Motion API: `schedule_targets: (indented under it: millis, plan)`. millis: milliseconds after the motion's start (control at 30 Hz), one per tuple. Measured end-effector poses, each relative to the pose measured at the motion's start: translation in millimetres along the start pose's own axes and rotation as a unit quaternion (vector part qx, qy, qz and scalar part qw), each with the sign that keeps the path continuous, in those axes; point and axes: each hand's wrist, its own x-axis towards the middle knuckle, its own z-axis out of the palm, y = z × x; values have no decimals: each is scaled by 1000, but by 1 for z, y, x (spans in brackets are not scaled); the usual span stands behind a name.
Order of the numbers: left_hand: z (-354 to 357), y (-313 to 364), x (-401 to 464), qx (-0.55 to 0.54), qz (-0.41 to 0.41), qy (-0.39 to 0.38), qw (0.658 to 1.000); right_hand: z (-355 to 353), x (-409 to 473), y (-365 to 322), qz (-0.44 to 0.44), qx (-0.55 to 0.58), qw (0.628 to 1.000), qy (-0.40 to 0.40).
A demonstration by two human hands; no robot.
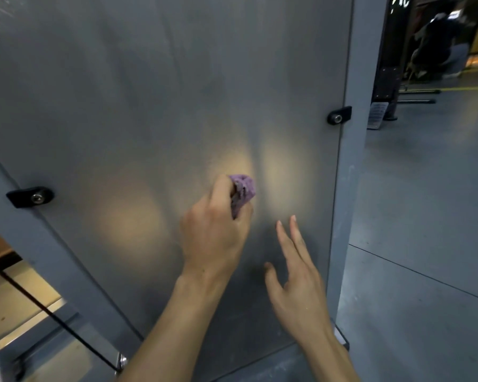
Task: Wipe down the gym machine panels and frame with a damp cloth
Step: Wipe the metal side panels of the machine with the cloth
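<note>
While both hands work before it: the large grey matte metal panel (138,100) of the gym machine fills most of the head view, upright, with two warm light patches on its lower middle.
Left hand (214,232): fingers curled round a small bunched purple cloth (243,191), knuckles toward the camera; the hand grips it and holds it against the panel.
Purple cloth: crumpled, its top showing above the fingers of the left hand, lying on the panel's lower middle beside the brighter light patch.
Right hand (295,282): spread and holding nothing, fingers straight and pointing up, just right of the left hand; whether the fingertips touch the panel cannot be told.
Grey frame post (351,150): vertical painted metal, bordering the panel's right edge.
Right black bracket (339,115): small black clip with a silver bolt, on the panel's right edge by the post.
Left black bracket (29,196): like fitting with a silver bolt, on the panel's left edge.
Black cable (55,321): thin, running diagonally at lower left.
Grey floor (425,216): smooth, to the right of the post.
Background person (436,42): dark, blurred figure at upper right, well apart.
</note>
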Motion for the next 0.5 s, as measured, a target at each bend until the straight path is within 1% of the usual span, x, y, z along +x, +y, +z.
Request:
schedule_targets:
  millis: [67, 133, 200, 333, 500]
  plan:
    - [16, 17, 10, -17, 37, -11, 999, 0, 1, -4, 1, 11, 1000, -7]
    - [20, 20, 13, -4, 58, -9, 998, 0, 1, -7, 6, 8, 1000, -17]
    - [14, 10, 7, 10, 54, -11, 998, 0, 1, -7, 11, 1, 1000, -18]
    - [7, -5, -6, 28, 40, -14, 999, -2, 1, -3, -6, 2, 1000, -13]
    - [39, 38, 28, -7, 89, -37, 995, -6, 5, 2, 16, 30, 999, -29]
